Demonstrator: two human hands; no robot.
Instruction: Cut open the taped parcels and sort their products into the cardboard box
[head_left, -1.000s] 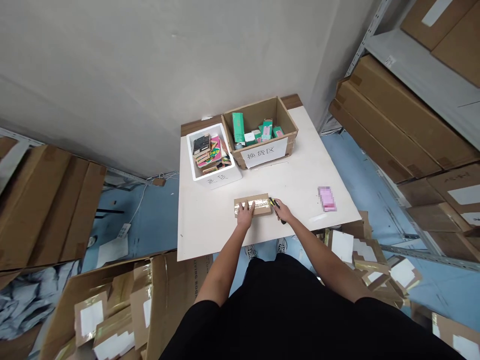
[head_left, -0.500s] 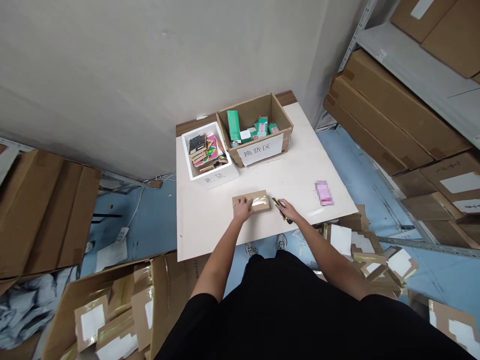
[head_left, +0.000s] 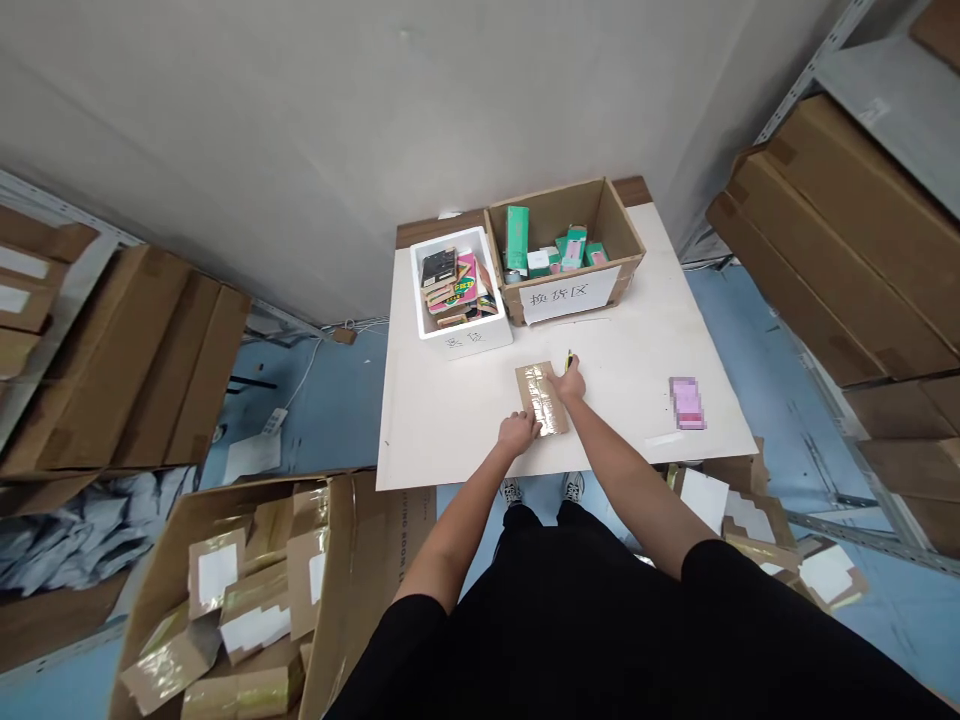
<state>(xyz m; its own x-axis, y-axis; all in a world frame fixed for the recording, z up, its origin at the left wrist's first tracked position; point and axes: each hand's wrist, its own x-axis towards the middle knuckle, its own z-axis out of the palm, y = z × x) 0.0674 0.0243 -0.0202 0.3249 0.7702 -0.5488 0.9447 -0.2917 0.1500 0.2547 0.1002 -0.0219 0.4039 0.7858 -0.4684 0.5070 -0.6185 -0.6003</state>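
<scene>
A small taped cardboard box [head_left: 550, 408] lies on the white tabletop [head_left: 435, 420], its long side running away from me. My left hand [head_left: 519, 432] grips its near left side, fingers over the edge. In my right hand [head_left: 571, 384] is a yellow and black utility knife [head_left: 568, 361], pointing away from me. The thumb of that hand touches the far right part of the box. Shiny clear tape covers the upper face. Whether the blade is out cannot be made out.
Behind the small box stand a white foam box [head_left: 465, 342] of mixed packets and a cardboard carton [head_left: 626, 285] with green boxes. A blurred pink item [head_left: 688, 403] lies at right. A large carton [head_left: 341, 560] of parcels stands at lower left; shelves flank the table.
The small box has turned from lying crosswise to lengthwise. My left hand has moved to its near left side, and my right hand with the knife has come against its far right side.
</scene>
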